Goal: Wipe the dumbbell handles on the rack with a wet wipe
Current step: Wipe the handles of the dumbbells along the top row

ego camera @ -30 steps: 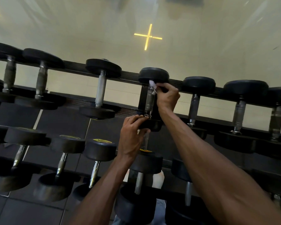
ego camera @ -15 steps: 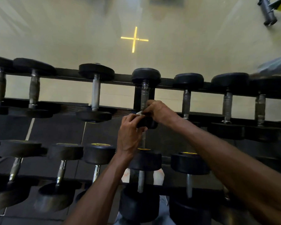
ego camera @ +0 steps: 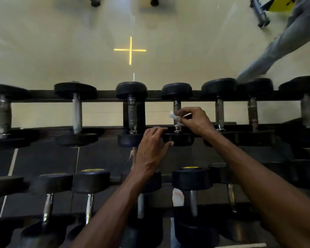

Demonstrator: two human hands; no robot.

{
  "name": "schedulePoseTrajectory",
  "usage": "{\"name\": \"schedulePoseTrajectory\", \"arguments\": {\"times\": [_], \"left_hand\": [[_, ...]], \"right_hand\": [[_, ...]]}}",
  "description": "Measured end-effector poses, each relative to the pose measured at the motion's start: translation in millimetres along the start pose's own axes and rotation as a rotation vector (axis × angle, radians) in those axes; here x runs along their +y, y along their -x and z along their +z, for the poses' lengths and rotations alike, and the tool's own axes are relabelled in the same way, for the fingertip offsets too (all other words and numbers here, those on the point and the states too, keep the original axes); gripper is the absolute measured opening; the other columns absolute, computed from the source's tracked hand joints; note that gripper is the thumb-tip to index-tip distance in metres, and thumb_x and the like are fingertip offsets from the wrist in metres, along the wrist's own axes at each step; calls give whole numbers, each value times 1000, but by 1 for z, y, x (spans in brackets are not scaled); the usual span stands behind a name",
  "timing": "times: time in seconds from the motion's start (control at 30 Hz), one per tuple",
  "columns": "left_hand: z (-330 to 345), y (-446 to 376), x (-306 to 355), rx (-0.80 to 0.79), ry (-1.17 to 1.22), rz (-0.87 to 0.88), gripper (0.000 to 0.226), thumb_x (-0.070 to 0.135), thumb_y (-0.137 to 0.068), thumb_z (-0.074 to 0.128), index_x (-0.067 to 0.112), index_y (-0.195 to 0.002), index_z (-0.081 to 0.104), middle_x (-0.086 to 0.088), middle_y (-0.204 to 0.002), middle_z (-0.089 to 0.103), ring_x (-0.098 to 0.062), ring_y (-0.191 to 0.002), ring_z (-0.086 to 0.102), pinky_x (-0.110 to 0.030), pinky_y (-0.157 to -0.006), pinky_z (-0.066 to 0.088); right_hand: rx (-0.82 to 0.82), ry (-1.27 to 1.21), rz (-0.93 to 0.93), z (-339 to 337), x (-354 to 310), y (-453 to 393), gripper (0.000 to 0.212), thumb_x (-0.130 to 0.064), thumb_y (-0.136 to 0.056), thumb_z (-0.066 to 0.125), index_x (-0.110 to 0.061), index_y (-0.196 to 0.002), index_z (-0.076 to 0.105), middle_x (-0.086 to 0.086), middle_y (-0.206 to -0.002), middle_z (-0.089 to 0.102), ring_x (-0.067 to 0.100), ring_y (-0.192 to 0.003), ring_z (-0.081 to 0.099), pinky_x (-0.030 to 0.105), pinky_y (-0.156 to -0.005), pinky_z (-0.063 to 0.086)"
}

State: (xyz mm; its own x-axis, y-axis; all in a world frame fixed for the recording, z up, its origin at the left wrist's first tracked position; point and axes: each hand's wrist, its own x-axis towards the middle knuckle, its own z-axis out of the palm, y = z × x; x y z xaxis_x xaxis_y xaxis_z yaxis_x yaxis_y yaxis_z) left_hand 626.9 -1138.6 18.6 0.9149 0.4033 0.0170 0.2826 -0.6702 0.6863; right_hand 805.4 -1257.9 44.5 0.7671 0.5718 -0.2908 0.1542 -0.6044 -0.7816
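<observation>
Black dumbbells with metal handles lie in rows on a dark rack (ego camera: 100,95). My right hand (ego camera: 195,120) pinches a small white wet wipe (ego camera: 174,116) against the handle of one upper-row dumbbell (ego camera: 177,91). My left hand (ego camera: 153,149) rests with fingers spread on the near heads, between that dumbbell and the one to its left (ego camera: 132,113). The wipe covers the middle of the handle; its lower end shows below my fingers.
Several more dumbbells (ego camera: 77,113) fill the upper row on both sides, and a lower row (ego camera: 90,181) sits nearer me. Beyond the rack is pale floor with a yellow cross (ego camera: 130,50). A person's grey-trousered leg (ego camera: 279,43) crosses at upper right.
My right hand moved with the wipe from the centre dumbbell's handle to the one on its right. My left hand shifted right along the near heads. A person's leg came into view.
</observation>
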Motion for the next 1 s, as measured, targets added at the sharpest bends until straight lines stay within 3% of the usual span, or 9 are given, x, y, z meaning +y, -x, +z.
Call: {"name": "schedulePoseTrajectory", "arguments": {"times": [0.07,0.17,0.3,0.37,0.47,0.57,0.7,0.87,1.0], "left_hand": [[17,-12,16,-26,35,-32,55,40,-83,82,16,-130,64,-1,-124,65,-20,-118,55,-31,-99,47],[39,-18,27,-33,50,-99,49,43,-81,83,17,-121,68,1,-115,65,-18,-109,58,-32,-93,50],[53,-16,34,22,107,-229,43,38,-75,89,15,-107,73,2,-106,66,-17,-100,62,-37,-86,56],[58,-15,38,52,113,-263,42,32,-75,90,13,-107,73,0,-107,67,-18,-100,64,-38,-88,56],[60,-12,46,92,103,-296,41,27,-75,89,11,-109,73,-1,-109,68,-17,-101,64,-38,-91,55],[62,-11,46,110,123,-303,45,30,-75,89,12,-112,72,0,-107,67,-15,-99,64,-36,-89,56],[64,-9,43,128,136,-294,48,35,-76,88,14,-116,71,2,-107,67,-14,-100,64,-34,-89,56],[65,-8,44,161,169,-254,45,27,-76,89,13,-116,71,-1,-110,69,-16,-104,64,-34,-93,55],[68,-1,44,241,183,-269,45,26,-77,88,13,-117,71,0,-115,70,-12,-106,64,-28,-94,54]], "right_hand": [[-9,20,-8,-14,6,-4,17,-31,-89,77,-25,-105,76,-16,-99,71,1,-88,69,15,-65,55],[-33,125,-75,-25,20,-14,18,-17,-89,76,-18,-107,77,-6,-103,73,5,-89,68,19,-69,54],[99,300,-327,-29,31,-24,19,-3,-92,66,-10,-106,77,2,-101,66,13,-85,66,29,-76,59],[88,408,-426,-26,33,-24,20,-2,-93,64,-8,-108,76,4,-105,63,17,-91,63,31,-80,58],[-72,533,-564,-16,39,-9,21,-14,-96,62,-10,-113,74,6,-112,59,19,-102,58,33,-84,58],[-292,565,-593,-16,48,-4,35,-32,-92,48,-17,-114,72,5,-111,50,18,-100,50,31,-81,53],[-507,645,-599,-20,51,-19,28,-24,-88,72,-23,-116,73,2,-114,49,19,-100,49,33,-84,48],[-544,699,-677,-20,31,-23,11,-21,-90,72,-17,-99,76,-1,-101,57,16,-90,57,31,-76,52],[-562,758,-678,-9,19,-25,14,-24,-94,67,-14,-100,75,-3,-95,54,14,-84,55,28,-74,50]]}}
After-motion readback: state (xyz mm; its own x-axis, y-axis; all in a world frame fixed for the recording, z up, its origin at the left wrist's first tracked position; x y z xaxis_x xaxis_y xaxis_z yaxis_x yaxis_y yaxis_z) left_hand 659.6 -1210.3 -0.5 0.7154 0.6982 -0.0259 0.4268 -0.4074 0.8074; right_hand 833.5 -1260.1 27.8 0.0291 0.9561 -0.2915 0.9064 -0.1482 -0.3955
